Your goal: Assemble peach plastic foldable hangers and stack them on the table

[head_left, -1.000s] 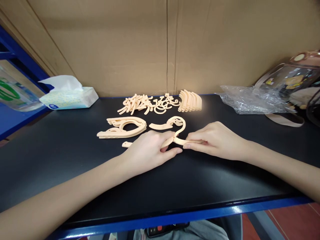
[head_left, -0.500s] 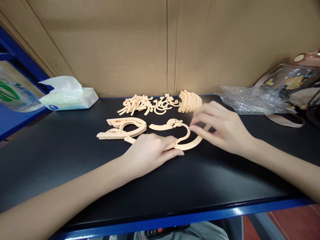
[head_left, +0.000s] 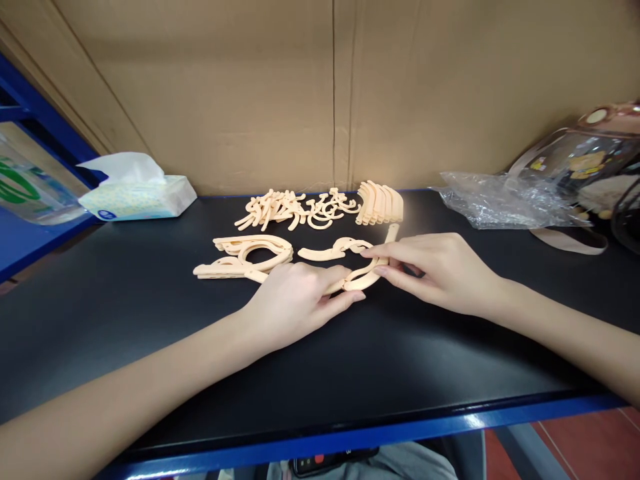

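Observation:
Between my hands is a beige folding clothes hanger (head_left: 363, 281) made of curved plastic pieces, lying low over the table. My left hand (head_left: 295, 303) is closed over its left arm, whose tip sticks out past the knuckles. Thumb and fingers of my right hand (head_left: 440, 270) pinch the curved right side, and a straight end rises beyond them. Just behind lies a loose beige arm piece (head_left: 320, 254), close to the hanger's hook part. Left of my left hand rests a small stack of folded hangers (head_left: 245, 260).
At the back lie a pile of loose beige pieces (head_left: 273, 208), several small hooks (head_left: 327, 208) and a row of curved arms (head_left: 381, 202). A tissue pack (head_left: 140, 193) stands left. Clear plastic wrap (head_left: 510, 200) and a transparent bag (head_left: 590, 160) are right. The black table (head_left: 350, 373) has a blue front edge.
My right hand has moved left and slightly down, and now pinches the hanger's curved side. That right arm has swung inward toward the hook part. My left hand has barely moved.

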Available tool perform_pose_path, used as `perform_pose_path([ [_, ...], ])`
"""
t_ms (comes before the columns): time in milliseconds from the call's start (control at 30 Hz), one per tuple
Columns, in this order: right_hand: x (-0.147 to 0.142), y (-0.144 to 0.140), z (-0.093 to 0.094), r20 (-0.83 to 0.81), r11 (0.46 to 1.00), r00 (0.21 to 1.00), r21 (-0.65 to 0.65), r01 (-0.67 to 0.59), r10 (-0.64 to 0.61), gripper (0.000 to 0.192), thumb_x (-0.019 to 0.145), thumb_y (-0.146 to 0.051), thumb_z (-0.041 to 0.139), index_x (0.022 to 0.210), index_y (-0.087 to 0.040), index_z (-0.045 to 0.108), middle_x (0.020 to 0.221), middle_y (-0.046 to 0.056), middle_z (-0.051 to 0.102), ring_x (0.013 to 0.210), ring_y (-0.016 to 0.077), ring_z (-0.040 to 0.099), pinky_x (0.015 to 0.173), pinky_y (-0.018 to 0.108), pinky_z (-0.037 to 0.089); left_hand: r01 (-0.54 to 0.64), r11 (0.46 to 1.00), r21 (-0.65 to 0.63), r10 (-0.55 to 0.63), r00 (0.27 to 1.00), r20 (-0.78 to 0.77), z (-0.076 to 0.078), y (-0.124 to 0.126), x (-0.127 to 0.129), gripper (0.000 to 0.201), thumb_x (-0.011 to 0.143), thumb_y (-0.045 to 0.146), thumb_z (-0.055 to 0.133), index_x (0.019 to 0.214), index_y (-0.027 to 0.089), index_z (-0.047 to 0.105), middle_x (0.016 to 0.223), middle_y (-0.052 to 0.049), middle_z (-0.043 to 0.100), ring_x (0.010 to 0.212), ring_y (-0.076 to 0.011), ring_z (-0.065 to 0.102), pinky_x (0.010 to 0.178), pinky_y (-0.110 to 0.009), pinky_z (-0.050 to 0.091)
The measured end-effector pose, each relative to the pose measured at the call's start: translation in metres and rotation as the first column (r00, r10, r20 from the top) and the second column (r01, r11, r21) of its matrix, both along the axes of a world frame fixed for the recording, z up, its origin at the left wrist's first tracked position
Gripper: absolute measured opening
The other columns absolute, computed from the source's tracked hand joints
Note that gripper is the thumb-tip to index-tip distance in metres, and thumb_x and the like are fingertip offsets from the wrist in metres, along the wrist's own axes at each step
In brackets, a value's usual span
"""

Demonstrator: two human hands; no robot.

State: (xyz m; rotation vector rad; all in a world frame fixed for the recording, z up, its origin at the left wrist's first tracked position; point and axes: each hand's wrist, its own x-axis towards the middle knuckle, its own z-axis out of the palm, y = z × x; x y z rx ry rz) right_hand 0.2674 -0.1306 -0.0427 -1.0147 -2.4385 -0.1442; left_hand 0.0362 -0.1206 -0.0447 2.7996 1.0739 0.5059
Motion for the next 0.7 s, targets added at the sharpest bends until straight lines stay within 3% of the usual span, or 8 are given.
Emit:
perform_pose_path([
  [133,0.0002,0.0023,-0.0009,0.015,0.997,1.000,-0.072,0.020,-0.019,0.027,0.091,-0.025,0.051,0.116,-0.021,0.062,0.073,-0.003,0.068,0.064,0.0103,0.061,0.059,0.023,0.038,0.019,0.999,0.034,-0.019,1.000,-0.006,-0.0005,0.0000,-0.0003,0.032,0.091,0.041,0.051,0.072,0.018,0.062,0.049,0.006,0.044,0.041,-0.0081,0.034,0.048,-0.022,0.023],
  [400,-0.0027,0.0002,0.0025,0.056,0.987,0.997,-0.148,0.054,-0.046,0.023,0.094,-0.033,0.047,0.095,-0.021,0.066,0.079,-0.001,0.067,0.071,0.0120,0.060,0.061,0.024,0.036,0.053,0.995,0.082,-0.053,0.999,0.006,-0.0039,-0.0009,-0.0014,0.026,0.090,0.041,0.053,0.098,0.023,0.070,0.058,0.004,0.063,0.046,-0.0096,0.051,0.050,-0.021,0.028],
  [567,-0.0038,0.0036,0.0038,0.044,0.974,0.987,-0.163,0.157,-0.152,0.034,0.096,-0.041,0.041,0.079,-0.020,0.062,0.073,-0.001,0.061,0.071,0.0137,0.054,0.062,0.026,0.034,0.141,0.987,0.075,-0.142,0.990,0.011,-0.0054,-0.0012,-0.0027,0.029,0.089,0.043,0.056,0.105,0.022,0.066,0.082,0.001,0.073,0.064,-0.0132,0.066,0.054,-0.021,0.036],
  [700,-0.0025,0.0096,0.0032,0.057,0.951,0.970,-0.191,0.242,-0.235,0.024,0.094,-0.032,0.047,0.076,-0.020,0.057,0.071,-0.001,0.057,0.072,0.0137,0.052,0.062,0.026,0.035,0.192,0.976,0.102,-0.190,0.981,-0.027,-0.0046,-0.0007,-0.0033,0.030,0.090,0.041,0.056,0.109,0.020,0.064,0.079,0.002,0.073,0.057,-0.0112,0.063,0.051,-0.021,0.037],
])
